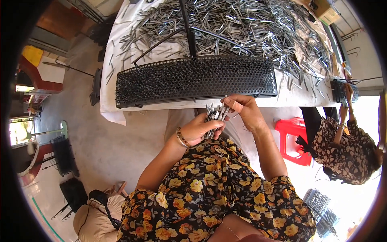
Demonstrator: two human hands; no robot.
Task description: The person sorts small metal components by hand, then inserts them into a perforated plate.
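Metal strips (212,114) bristle from a person's closed left hand (198,129), held in front of a black perforated panel (242,76); beside it, the right hand (248,111) pinches strip ends by the panel's near edge, with a red stool (283,139) and a co-worker (342,149) to the panel's right.

Strips (214,114), glossy metal; perforated panel (225,76), matt, rough-textured; tabletop cover (108,93), matt, cloth-like; stool (288,127), smooth plastic.

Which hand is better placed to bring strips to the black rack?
Likely the right hand: it is nearer the black rack, fingertips at the tops of the metal strips, while the left hand grips them.
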